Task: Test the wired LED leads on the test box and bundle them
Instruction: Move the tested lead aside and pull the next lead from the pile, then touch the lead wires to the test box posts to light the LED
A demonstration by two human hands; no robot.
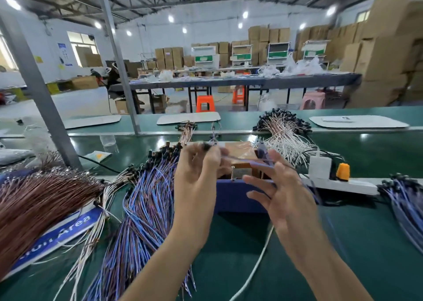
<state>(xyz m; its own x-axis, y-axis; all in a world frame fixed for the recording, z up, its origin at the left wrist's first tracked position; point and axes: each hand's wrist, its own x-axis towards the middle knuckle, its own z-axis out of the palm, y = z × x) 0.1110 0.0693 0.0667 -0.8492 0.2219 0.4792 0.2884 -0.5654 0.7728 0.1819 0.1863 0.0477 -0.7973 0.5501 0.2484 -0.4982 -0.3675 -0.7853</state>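
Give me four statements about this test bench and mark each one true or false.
1. The left hand and right hand hold one lead between them over the test box. True.
2. The orange plug sits in a power strip left of the test box. False: the plug and strip lie to its right.
3. A pile of blue-purple leads lies left of the test box. True.
4. The left hand is empty. False: it pinches the lead's black end.
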